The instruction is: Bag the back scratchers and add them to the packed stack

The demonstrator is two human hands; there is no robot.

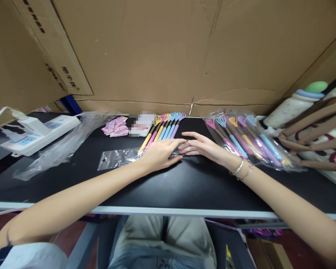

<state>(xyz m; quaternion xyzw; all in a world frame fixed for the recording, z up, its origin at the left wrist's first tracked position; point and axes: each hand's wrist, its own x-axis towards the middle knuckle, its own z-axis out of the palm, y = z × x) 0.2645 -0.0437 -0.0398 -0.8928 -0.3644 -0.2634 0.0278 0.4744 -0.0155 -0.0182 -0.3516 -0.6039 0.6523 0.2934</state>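
A clear zip bag (119, 158) lies flat on the black table, its right end between the thumb and fingers of my left hand (162, 151). My right hand (201, 148) meets it from the right, fingers stretched out, the tips touching or very close to the bag's end and my left fingertips. Just behind my left hand is a row of back scratchers (159, 130) with yellow, pink, blue and purple handles, their claw heads pointing away. To the right of my right hand, several more back scratchers (245, 140) lie in clear plastic bags.
Small pink printed cards (116, 126) and a partly blurred white pack (144, 125) sit at the back. On the left are crumpled plastic (64, 144) and a power strip (42, 134) with plugs. A white bottle (292, 106) and brown-handled bag (322, 136) stand right. Cardboard (156, 52) walls the back.
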